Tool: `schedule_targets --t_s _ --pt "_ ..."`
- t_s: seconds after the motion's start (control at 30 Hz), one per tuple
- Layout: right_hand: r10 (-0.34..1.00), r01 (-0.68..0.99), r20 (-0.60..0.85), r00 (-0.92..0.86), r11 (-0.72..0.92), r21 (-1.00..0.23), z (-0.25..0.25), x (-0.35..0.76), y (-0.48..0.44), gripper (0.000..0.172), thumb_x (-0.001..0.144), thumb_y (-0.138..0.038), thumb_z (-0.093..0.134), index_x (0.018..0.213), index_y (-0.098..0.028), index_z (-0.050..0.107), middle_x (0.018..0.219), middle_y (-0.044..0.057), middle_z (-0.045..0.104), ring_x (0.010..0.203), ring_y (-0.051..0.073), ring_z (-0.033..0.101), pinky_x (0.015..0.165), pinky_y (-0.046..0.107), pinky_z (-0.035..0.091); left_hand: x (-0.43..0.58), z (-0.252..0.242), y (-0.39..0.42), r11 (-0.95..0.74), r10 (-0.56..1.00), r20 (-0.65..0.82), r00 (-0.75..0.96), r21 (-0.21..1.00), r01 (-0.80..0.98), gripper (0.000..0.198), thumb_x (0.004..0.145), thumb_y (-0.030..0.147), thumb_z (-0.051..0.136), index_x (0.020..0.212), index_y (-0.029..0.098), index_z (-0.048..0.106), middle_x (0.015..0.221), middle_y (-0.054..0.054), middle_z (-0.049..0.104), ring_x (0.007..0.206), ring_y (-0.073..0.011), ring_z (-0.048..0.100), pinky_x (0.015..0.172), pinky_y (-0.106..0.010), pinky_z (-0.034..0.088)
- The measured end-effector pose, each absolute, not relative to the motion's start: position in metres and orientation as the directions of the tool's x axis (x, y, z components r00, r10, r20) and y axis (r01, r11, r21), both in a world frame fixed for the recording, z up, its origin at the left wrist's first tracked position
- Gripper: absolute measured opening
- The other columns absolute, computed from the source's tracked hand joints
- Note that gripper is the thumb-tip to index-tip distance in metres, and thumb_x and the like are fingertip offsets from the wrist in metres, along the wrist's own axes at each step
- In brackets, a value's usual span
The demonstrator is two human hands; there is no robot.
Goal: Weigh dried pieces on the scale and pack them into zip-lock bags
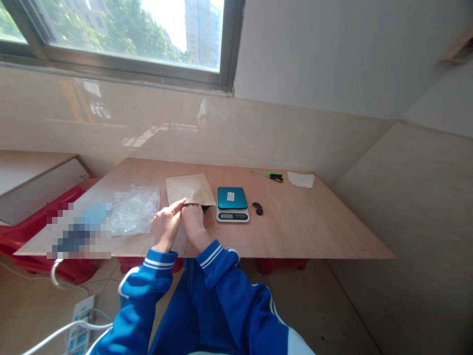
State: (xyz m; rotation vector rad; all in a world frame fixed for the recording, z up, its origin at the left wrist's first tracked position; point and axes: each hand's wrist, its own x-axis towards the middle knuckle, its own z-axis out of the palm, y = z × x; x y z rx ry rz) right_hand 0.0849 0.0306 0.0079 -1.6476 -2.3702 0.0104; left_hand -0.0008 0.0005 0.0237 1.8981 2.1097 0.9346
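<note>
A brown paper bag [192, 189] lies flat on the wooden tabletop [295, 227] in front of me. My right hand [192, 220] reaches into the bag's near opening, so its fingers are hidden inside. My left hand [167, 222] pinches the bag's near edge beside that opening, thumb and fingers pressed on the paper. Both arms wear blue sleeves with white stripes.
A small digital scale [232, 203] with a teal platform stands right of the bag, a dark small object [257, 208] beside it. Clear plastic bags [133, 209] lie to the left. A green-handled screwdriver [272, 176] and a white paper scrap [301, 179] lie at the far edge. A power strip [79, 325] is on the floor.
</note>
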Motion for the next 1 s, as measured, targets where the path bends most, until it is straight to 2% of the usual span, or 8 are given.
schedule_targets --t_s 0.07,0.23,0.43,0.67,0.8,0.9,1.0 --pt "0.935 0.934 0.206 -0.287 0.321 -0.155 0.009 0.085 0.026 0.025 0.093 -0.005 0.044 0.104 -0.003 0.066 0.094 0.018 0.07 0.095 0.026 0.065 0.083 0.037 0.051 -0.001 0.024 -0.001 0.01 0.945 0.262 -0.198 0.579 0.816 0.037 0.087 0.034 0.049 0.12 0.038 0.066 0.108 0.0 0.074 0.093 -0.0247 0.069 0.075 -0.033 0.051" --pt "0.934 0.943 0.282 -0.221 0.279 -0.184 0.004 0.091 0.012 0.03 0.094 -0.009 0.047 0.121 -0.006 0.058 0.113 0.017 0.065 0.107 0.025 0.059 0.09 0.036 0.05 0.001 0.024 -0.002 0.017 0.944 0.245 -0.22 0.631 0.776 0.036 0.087 0.032 0.049 0.117 0.038 0.068 0.111 0.002 0.073 0.096 -0.0243 0.069 0.075 -0.033 0.051" --pt "0.907 0.922 0.363 -0.213 0.309 -0.231 -0.005 0.098 0.005 0.02 0.094 -0.013 0.048 0.106 -0.013 0.064 0.106 0.011 0.065 0.099 0.025 0.058 0.086 0.036 0.05 0.003 0.022 -0.003 -0.002 0.946 0.243 -0.214 0.665 0.747 0.038 0.086 0.028 0.049 0.118 0.038 0.067 0.113 0.003 0.073 0.101 -0.0234 0.068 0.08 -0.032 0.051" --pt "0.908 0.891 0.387 -0.159 0.301 -0.339 -0.009 0.097 -0.001 0.025 0.094 -0.009 0.044 0.112 -0.011 0.062 0.104 0.011 0.067 0.094 0.024 0.059 0.084 0.036 0.049 0.0 0.021 -0.004 -0.003 0.943 0.252 -0.219 0.662 0.75 0.035 0.087 0.03 0.049 0.115 0.037 0.069 0.111 0.002 0.073 0.1 -0.0235 0.068 0.079 -0.032 0.051" --pt "0.88 0.785 0.463 -0.108 0.361 -0.503 -0.002 0.105 -0.015 0.024 0.093 -0.008 0.046 0.103 -0.017 0.066 0.099 0.007 0.07 0.093 0.023 0.061 0.084 0.036 0.048 -0.005 0.024 -0.002 0.006 0.935 0.266 -0.235 0.651 0.759 0.035 0.086 0.029 0.05 0.114 0.036 0.069 0.11 0.002 0.074 0.099 -0.0243 0.069 0.073 -0.031 0.05" --pt "0.85 0.573 0.527 -0.024 0.444 -0.689 0.008 0.131 -0.023 0.022 0.089 -0.008 0.05 0.095 -0.021 0.068 0.096 0.002 0.072 0.093 0.019 0.063 0.086 0.032 0.048 -0.011 0.026 -0.001 0.0 0.933 0.265 -0.245 0.679 0.735 0.033 0.086 0.031 0.052 0.112 0.036 0.07 0.107 0.003 0.075 0.098 -0.0235 0.069 0.07 -0.029 0.05" --pt "0.853 0.401 0.511 0.11 0.432 -0.808 0.014 0.174 -0.01 0.017 0.086 -0.014 0.054 0.095 -0.02 0.068 0.096 0.003 0.072 0.084 0.016 0.065 0.077 0.027 0.051 -0.014 0.027 -0.001 0.0 0.93 0.258 -0.261 0.71 0.704 0.03 0.086 0.034 0.053 0.11 0.035 0.071 0.104 0.004 0.075 0.101 -0.0224 0.069 0.069 -0.028 0.049"
